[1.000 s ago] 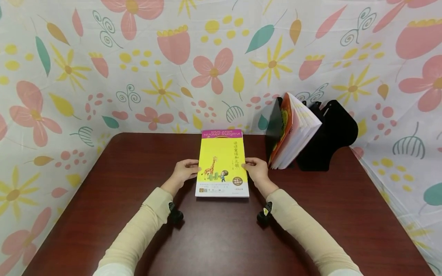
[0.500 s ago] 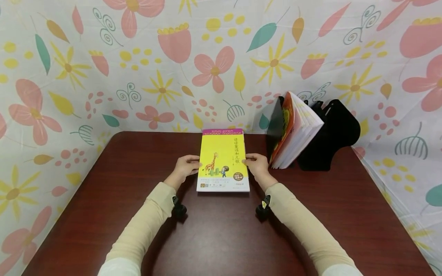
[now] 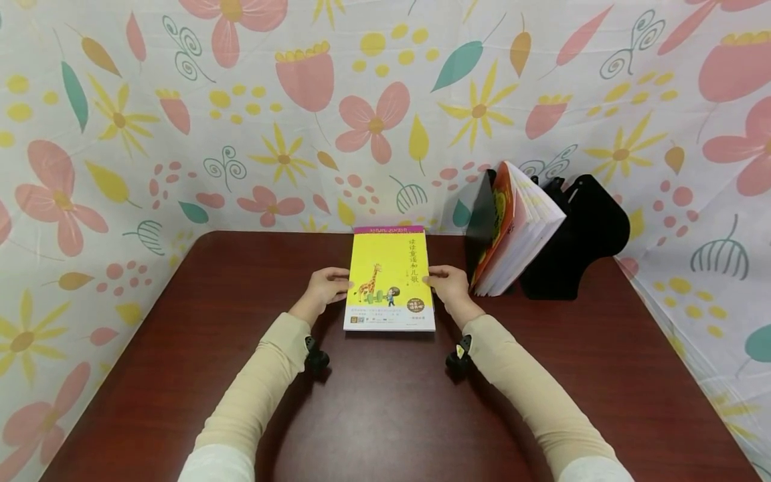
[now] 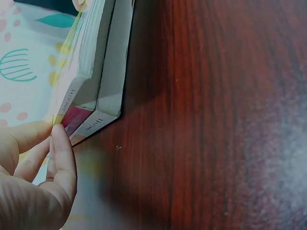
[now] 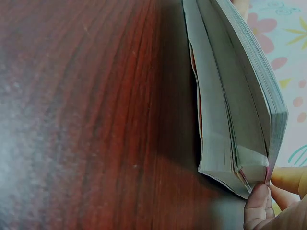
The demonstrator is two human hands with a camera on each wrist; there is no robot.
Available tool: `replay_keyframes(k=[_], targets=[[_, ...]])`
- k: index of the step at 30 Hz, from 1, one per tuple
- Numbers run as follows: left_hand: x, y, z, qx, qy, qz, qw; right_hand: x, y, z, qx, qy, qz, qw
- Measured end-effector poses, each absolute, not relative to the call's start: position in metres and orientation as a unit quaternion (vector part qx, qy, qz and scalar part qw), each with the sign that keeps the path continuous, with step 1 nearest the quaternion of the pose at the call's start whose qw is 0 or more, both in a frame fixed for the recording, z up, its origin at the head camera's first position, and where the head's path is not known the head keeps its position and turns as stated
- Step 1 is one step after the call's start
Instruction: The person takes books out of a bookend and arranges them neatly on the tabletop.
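A yellow paperback book (image 3: pixel 382 258) with a giraffe on its cover lies on top of a stack of books near the table's far edge. My left hand (image 3: pixel 324 291) pinches its left edge between thumb and fingers, and my right hand (image 3: pixel 450 291) pinches the right edge. Beneath it, a purple book (image 3: pixel 388 229) shows as a narrow strip at the far end. In the left wrist view, a lower book (image 4: pixel 112 67) rests on the table under the others. The right wrist view shows the stacked page edges (image 5: pixel 216 96), not quite aligned.
To the right, a black bookend rack (image 3: pixel 566 248) holds an upright red-covered book (image 3: pixel 518 234) with fanned pages. The dark wooden table (image 3: pixel 385 415) meets a floral curtain (image 3: pixel 241 134) at the back.
Both hands have moved a little away from the body with the yellow book. It covers more of the purple book than before. The rack has not moved.
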State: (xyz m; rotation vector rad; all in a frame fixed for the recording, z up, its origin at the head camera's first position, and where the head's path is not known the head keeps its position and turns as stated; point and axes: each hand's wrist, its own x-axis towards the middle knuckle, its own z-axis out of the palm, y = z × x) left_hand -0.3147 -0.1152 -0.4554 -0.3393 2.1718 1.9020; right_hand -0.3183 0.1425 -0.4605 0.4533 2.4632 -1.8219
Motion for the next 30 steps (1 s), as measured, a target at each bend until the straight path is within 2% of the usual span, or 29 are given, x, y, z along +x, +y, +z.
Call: replay_keyframes(k=[13,30], targets=[[-0.328,-0.116,-0.454,-0.116,0.741,0.649,0.128,-0.334,0.143,-0.459,0.177,0.789,-0.587,0.044],[-0.339,-0.113,-0.455,-0.12,0.742,0.644,0.139,-0.341,0.139,-0.458,0.182,0.792,-0.582,0.028]])
